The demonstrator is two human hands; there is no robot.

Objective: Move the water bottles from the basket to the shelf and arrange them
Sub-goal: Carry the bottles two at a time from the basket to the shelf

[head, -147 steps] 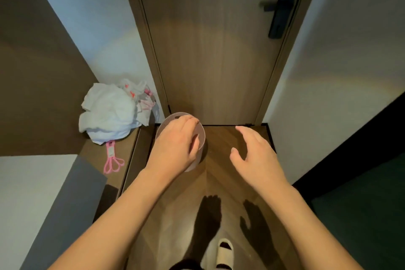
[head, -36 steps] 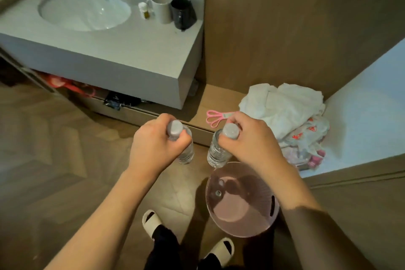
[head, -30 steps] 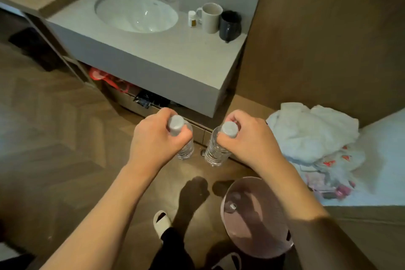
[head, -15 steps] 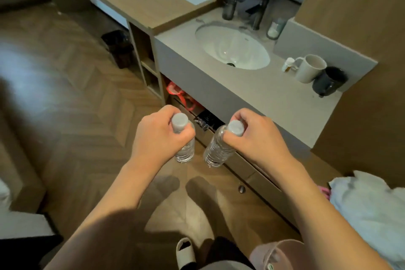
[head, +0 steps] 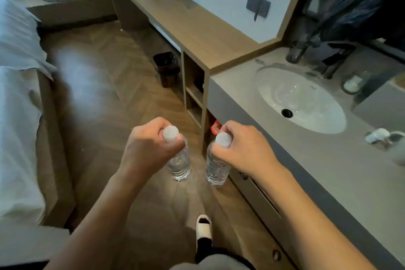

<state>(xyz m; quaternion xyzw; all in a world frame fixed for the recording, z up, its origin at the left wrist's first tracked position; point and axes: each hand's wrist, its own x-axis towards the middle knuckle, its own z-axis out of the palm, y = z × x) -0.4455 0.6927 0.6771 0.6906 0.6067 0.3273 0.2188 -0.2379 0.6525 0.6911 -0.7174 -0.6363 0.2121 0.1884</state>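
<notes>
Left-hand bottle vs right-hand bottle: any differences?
The left bottle hangs over open floor; the right bottle hangs beside the vanity. The left one sits slightly higher in frame, the right lower. Both are clear, white-capped, upright, each gripped at the neck.

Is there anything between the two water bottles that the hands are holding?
No. In the head view, only bare wooden floor shows through the gap between the left bottle and the right bottle; they do not touch.

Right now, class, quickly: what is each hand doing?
Left hand: closed, holding a bottle by its neck.
Right hand: closed, holding the other bottle by its neck.
</notes>
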